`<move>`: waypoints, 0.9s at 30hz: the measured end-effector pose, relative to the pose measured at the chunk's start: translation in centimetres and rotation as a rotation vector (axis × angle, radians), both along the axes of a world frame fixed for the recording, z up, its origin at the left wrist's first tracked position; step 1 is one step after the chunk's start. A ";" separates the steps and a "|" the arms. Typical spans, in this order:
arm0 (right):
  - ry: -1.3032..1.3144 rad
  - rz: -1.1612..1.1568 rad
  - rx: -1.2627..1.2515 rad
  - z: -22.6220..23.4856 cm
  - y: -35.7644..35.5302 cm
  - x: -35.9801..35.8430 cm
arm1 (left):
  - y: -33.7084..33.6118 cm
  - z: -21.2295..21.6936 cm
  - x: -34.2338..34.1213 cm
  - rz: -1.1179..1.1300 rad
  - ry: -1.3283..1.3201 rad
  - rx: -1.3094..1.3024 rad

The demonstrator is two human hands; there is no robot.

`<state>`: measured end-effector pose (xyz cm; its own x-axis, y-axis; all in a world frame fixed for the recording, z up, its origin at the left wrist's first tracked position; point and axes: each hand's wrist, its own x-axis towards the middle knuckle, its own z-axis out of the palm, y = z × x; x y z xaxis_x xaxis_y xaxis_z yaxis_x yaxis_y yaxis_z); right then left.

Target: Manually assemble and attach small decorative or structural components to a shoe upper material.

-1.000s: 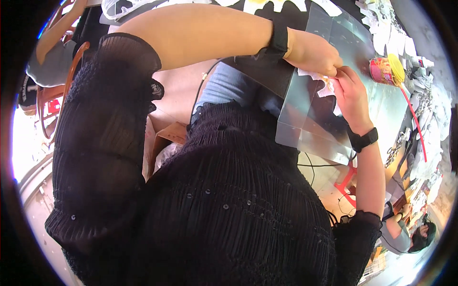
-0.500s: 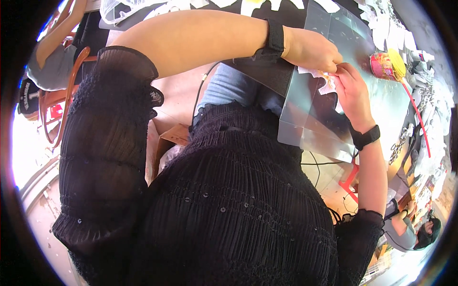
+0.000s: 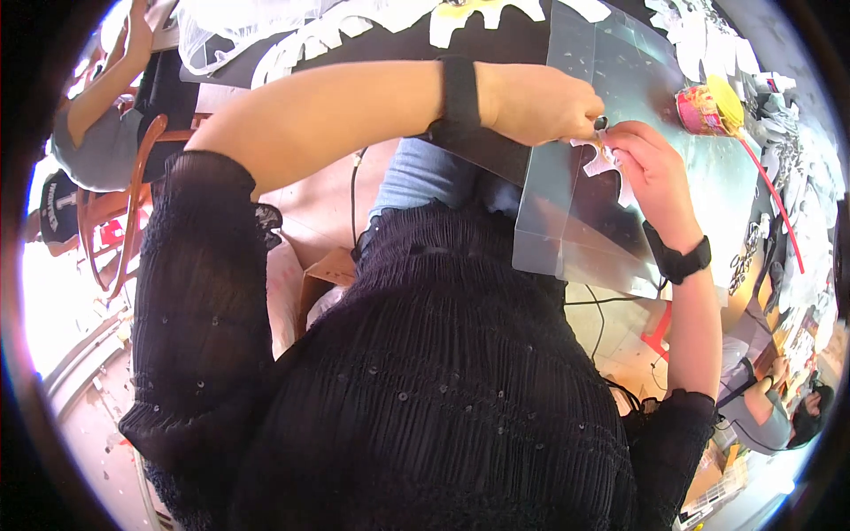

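Note:
My left hand and my right hand meet over a clear plastic sheet that hangs over the table edge. Both pinch a small white cut-out piece with a bit of yellow and a dark ring at its top. My left fingers close on its upper edge. Its right side is gripped by my right thumb and fingers. Each wrist wears a black band. My black top fills the lower half of the view.
A pink and yellow roll lies on the table right of my hands, with a red cord trailing down. White cut-out shapes lie along the table's far side. A seated person is at left, another at lower right.
My hands have stayed together on the small piece. The view has shifted slightly, and my left arm sits a little lower in the picture.

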<state>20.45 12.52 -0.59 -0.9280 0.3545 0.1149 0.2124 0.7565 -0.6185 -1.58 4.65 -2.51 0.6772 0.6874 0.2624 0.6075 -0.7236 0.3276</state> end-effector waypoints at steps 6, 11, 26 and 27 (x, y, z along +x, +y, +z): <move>-0.037 -0.142 -0.052 1.7 1.2 -1.1 | -1.2 -0.1 -0.1 0.065 -0.035 -0.097; -0.208 -0.006 -0.071 0.9 3.1 -3.6 | -1.8 0.6 0.8 0.119 -0.059 -0.046; -0.191 -0.422 -0.786 3.1 4.3 -1.9 | -3.4 3.8 0.3 0.508 -0.247 0.147; -0.192 -0.419 -0.776 3.5 4.1 -1.8 | -3.7 4.0 0.4 0.511 -0.251 0.157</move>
